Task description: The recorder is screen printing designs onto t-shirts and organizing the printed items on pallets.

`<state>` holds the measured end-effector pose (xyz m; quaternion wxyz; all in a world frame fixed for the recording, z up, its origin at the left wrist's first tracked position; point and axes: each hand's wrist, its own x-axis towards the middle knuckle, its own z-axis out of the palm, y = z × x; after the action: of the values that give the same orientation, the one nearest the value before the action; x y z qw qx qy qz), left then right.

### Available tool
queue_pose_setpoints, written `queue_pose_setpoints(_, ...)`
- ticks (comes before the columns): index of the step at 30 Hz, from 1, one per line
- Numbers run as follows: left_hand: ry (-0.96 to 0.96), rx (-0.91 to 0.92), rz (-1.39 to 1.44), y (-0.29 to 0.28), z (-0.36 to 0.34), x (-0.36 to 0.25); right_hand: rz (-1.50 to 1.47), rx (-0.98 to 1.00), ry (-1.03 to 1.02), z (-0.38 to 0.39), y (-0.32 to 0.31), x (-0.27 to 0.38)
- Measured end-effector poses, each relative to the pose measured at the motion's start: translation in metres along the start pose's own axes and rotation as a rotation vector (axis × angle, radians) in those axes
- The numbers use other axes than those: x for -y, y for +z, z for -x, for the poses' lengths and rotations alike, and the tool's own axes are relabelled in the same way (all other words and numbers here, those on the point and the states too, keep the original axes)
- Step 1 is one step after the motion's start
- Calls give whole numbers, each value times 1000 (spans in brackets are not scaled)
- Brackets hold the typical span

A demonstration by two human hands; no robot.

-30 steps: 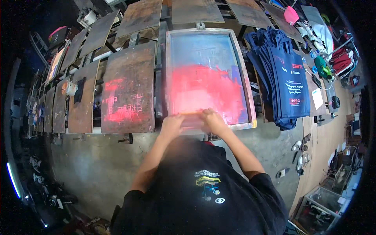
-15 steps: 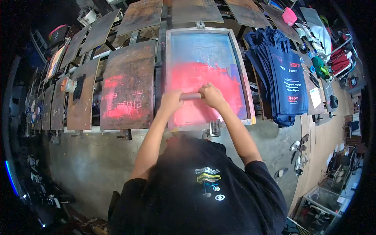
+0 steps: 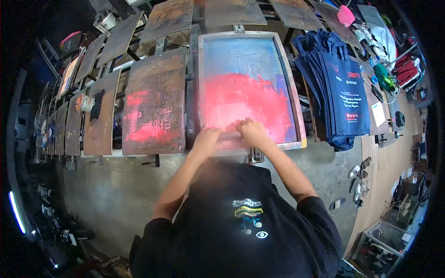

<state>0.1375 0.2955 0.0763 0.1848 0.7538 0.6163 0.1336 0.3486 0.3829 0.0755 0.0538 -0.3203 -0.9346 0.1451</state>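
A screen printing frame [image 3: 297, 99] lies before me, its blue mesh [image 3: 241, 53] bare at the far end. Pink-red ink [image 3: 248, 99] covers the nearer part of the mesh. My left hand [image 3: 207, 140] and my right hand [image 3: 252, 133] are both closed on a squeegee [image 3: 228, 136], one at each end. The squeegee lies crosswise near the frame's near edge, and my fingers hide its ends. A metal clamp [image 3: 256, 155] shows at the frame's near side, below my right hand.
Ink-stained printing boards [image 3: 155, 102] stand in a row to the left and behind. Dark blue tote bags [image 3: 340, 92] lie stacked on the right. Beyond them are a phone [image 3: 377, 93] and a white paper [image 3: 378, 114]. Shoes [image 3: 354, 171] sit on the floor at right.
Both hands have drawn the squeegee toward me, from the middle of the inked area to near the frame's near edge. The view has shifted slightly.
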Motion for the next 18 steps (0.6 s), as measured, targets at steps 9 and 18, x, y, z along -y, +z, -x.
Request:
queue_pose_setpoints(9, 13, -183, -133, -9, -69, 36, 99, 69, -10, -78, -1, -48)
queue_pose_setpoints(18, 87, 128, 24, -2, -20, 16, -166, 273, -46, -21, -8, -24)
